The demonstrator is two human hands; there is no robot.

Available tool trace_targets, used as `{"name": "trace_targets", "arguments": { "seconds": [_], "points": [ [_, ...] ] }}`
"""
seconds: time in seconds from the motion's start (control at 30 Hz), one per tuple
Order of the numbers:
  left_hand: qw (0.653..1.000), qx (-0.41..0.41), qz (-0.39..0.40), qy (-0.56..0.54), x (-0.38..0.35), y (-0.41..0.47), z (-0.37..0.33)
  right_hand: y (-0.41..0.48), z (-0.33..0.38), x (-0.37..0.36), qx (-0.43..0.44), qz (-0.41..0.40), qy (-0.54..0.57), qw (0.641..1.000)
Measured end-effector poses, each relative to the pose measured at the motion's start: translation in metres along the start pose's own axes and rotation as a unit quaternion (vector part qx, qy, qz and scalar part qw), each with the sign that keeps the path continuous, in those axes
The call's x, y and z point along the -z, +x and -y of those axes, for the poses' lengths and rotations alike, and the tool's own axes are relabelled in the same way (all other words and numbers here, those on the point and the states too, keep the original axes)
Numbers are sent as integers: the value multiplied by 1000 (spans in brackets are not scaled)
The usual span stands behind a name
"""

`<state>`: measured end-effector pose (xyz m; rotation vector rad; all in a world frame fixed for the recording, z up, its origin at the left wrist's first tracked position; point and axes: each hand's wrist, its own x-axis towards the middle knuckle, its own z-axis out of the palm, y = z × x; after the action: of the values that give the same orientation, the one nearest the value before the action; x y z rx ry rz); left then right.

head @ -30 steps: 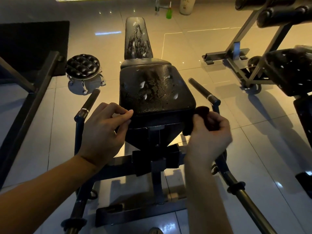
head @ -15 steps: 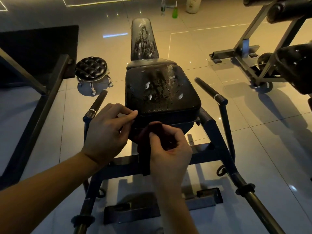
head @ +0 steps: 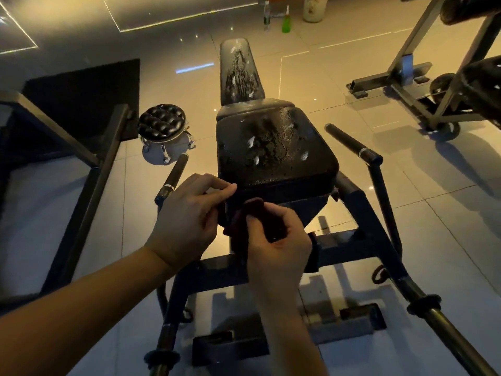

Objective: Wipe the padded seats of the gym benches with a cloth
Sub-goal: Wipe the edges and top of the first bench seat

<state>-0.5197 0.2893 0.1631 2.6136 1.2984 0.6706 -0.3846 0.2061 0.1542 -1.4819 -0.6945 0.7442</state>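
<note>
The person is wiping the front edge of the padded seat (head: 276, 150), so the job on this bench looks partly done. The right hand (head: 279, 248) is clamped on a bunched dark red cloth (head: 254, 213) and pushes it against the front face of the seat, at about 7 o'clock of the pad. The left hand (head: 187, 221) is right beside it at 8 o'clock. Its thumb and finger look to pinch the seat's front corner, maybe to keep it steady. The two hands are close together, almost touching. The top surface of the seat shows white spots and a rough patch in the middle, and I cannot tell if that is dirt or wear. The back pad (head: 241, 74) at 12 o'clock has the same marks. I think the next move is to lift the cloth up over the edge, lay it flat on top and rub toward 12 o'clock with a firm push. One second ago the cloth was at the seat's right front corner, near 4 o'clock. Since then it has slid across the front edge to the left, while the left hand has stayed at its corner. A round stool (head: 162, 123) stands on the floor at 10 o'clock.
</note>
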Motion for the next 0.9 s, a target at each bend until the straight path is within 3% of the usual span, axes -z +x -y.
{"name": "trace_targets", "arguments": {
  "seconds": [0.13, 0.23, 0.47, 0.63, 0.8, 0.9],
  "points": [
    [999, -26, -3, -19, -1, 2, 8, 34, 7, 35, -5, -177, 12, 984],
    [998, -52, 0, -33, -1, 4, 13, 43, 6, 15, 27, -242, -29, 969],
    [984, -161, 66, -25, 11, 17, 34, 1, -1, -51, 37, -267, -111, 956],
    [978, -188, 85, 7, 13, 23, 42, -15, -4, -42, -12, -161, -164, 973],
    [975, -192, 113, -1, 19, 26, 42, -10, 6, -19, -16, -254, -121, 959],
    [975, -189, 119, 5, 19, 26, 41, -1, 14, -31, -20, -268, -86, 959]
  ]
}}
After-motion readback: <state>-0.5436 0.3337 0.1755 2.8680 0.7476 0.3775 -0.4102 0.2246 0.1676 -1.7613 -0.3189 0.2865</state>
